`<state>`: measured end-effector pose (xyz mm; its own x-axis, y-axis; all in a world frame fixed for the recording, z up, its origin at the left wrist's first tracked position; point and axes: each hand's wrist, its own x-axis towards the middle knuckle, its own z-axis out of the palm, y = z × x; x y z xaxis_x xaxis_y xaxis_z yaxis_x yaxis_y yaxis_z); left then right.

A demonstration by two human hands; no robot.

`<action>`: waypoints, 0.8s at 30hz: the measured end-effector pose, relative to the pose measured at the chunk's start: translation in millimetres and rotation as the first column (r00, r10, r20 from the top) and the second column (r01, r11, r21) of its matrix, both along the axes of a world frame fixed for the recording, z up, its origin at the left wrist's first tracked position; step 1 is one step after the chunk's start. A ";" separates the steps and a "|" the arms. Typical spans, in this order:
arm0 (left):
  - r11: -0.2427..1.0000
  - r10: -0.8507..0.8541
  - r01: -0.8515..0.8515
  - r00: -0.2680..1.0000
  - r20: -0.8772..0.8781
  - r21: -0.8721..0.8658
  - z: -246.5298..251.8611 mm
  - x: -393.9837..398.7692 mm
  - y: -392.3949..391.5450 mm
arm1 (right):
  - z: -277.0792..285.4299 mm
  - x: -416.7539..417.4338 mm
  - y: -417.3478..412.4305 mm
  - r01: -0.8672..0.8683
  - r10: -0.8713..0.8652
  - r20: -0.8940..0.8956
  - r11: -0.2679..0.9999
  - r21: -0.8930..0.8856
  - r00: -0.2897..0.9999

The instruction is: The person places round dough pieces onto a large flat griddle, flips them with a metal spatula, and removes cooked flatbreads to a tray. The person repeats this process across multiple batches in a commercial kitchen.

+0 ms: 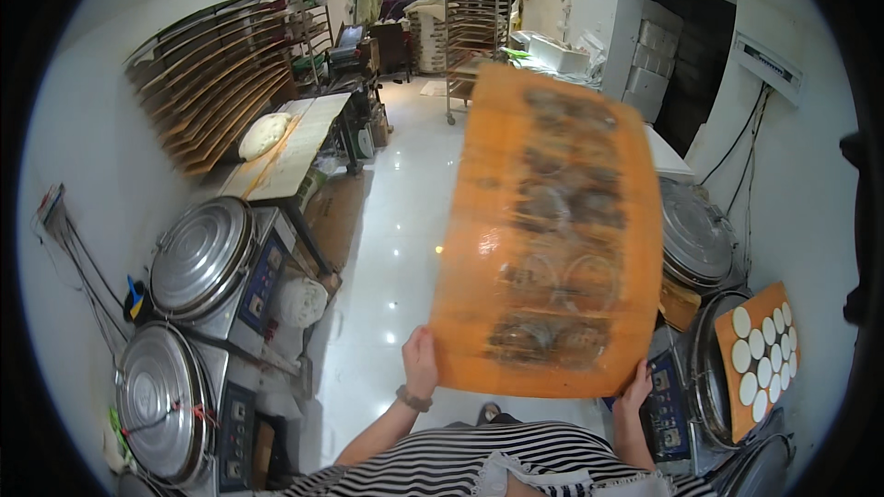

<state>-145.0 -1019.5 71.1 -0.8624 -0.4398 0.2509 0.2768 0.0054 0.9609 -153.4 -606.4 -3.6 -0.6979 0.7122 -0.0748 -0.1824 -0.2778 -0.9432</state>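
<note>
A large orange wooden board (476, 290) spans the space before me, slightly blurred. Dark patches and round ring marks (590, 283) run in two columns down its right half; whether anything lies on them I cannot tell. At the near left corner my left hand (419, 359) grips the edge, a band around its wrist. My right hand (634, 390) holds the near right corner, its fingers partly hidden under the board. To the right, a smaller orange board (744, 421) bears several pale flat dough rounds (765, 373) and rests tilted over an open round electric griddle (711, 359).
Lidded round griddles (200, 255) (162, 404) line the left side; another (697, 231) stands right. Beyond the left ones, a large dough mass (266, 136) lies on a worktable (304, 145). A wheeled rack (452, 48) stands ahead on the white tiled floor (380, 221).
</note>
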 end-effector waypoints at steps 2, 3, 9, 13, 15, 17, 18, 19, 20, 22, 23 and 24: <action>0.996 0.090 -0.089 0.994 0.068 -0.016 -5.3 -21.8 -34.2 | -6.2 -49.7 -39.1 -0.045 0.046 0.078 0.999 -0.026 0.996; 0.992 0.127 -0.126 0.991 0.045 -0.017 -21.8 -39.3 -55.1 | -10.2 -76.9 -61.7 -0.095 0.096 0.065 0.995 -0.021 0.993; 0.947 0.315 -0.312 0.948 0.038 -0.074 -48.5 -141.0 -182.9 | -49.6 -254.7 -200.6 -0.256 0.253 0.121 0.966 0.017 0.960; 0.913 0.406 -0.395 0.905 0.125 -0.102 -19.2 -187.1 -282.4 | -27.9 -349.7 -325.7 -0.424 0.435 0.188 0.900 -0.096 0.881; 0.861 0.502 -0.487 0.859 0.097 -0.142 -17.5 -209.3 -327.1 | -19.9 -394.0 -386.2 -0.508 0.525 0.199 0.851 -0.131 0.828; 0.862 0.506 -0.506 0.858 0.087 -0.025 -18.9 -237.2 -356.3 | -21.2 -449.4 -428.3 -0.576 0.580 0.216 0.813 -0.087 0.786; 0.843 0.537 -0.535 0.839 0.084 -0.047 -27.3 -248.1 -374.6 | -24.7 -472.2 -450.7 -0.615 0.614 0.232 0.785 -0.074 0.755; 0.823 0.568 -0.564 0.819 0.082 -0.063 -35.6 -263.0 -390.6 | -21.7 -493.8 -471.5 -0.646 0.642 0.225 0.761 -0.065 0.733; 0.815 0.580 -0.574 0.810 0.092 -0.079 -42.0 -280.7 -407.8 | -17.7 -516.0 -490.8 -0.672 0.666 0.218 0.738 -0.057 0.713; 0.802 0.597 -0.588 0.794 0.117 -0.104 -56.4 -320.7 -443.5 | -19.4 -566.7 -524.5 -0.714 0.705 0.182 0.699 -0.021 0.685; 0.787 0.616 -0.606 0.777 0.130 -0.112 -65.4 -346.0 -462.9 | -21.6 -591.0 -539.7 -0.721 0.709 0.208 0.693 -0.025 0.674; 0.776 0.630 -0.620 0.767 0.122 -0.111 -66.4 -382.9 -483.1 | -11.9 -620.1 -555.0 -0.722 0.708 0.216 0.691 -0.016 0.673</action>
